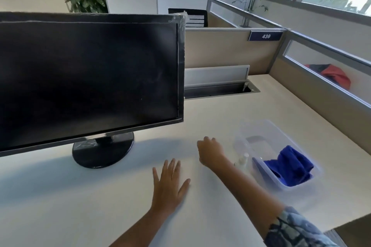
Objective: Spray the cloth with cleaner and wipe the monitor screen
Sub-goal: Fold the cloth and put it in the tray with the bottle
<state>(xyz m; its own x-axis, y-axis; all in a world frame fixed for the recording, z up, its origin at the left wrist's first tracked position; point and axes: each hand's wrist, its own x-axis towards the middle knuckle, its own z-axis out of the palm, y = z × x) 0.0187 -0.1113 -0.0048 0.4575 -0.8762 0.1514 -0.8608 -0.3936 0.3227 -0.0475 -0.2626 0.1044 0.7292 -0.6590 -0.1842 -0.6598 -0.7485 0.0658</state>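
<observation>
Left grip (170,182) splayed flat, right grip (210,151) curled empty, plush blue cloth (289,166) in clear tub (261,129)

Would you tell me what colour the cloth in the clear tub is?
The cloth is deep blue; head view.

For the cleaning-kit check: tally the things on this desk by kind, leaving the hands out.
Monitor: 1
Small spray bottle: 1
Blue cloth: 1
Clear plastic bin: 1
Total: 4
A blurred clear shape next to the bottle is too unclear to count.
</observation>
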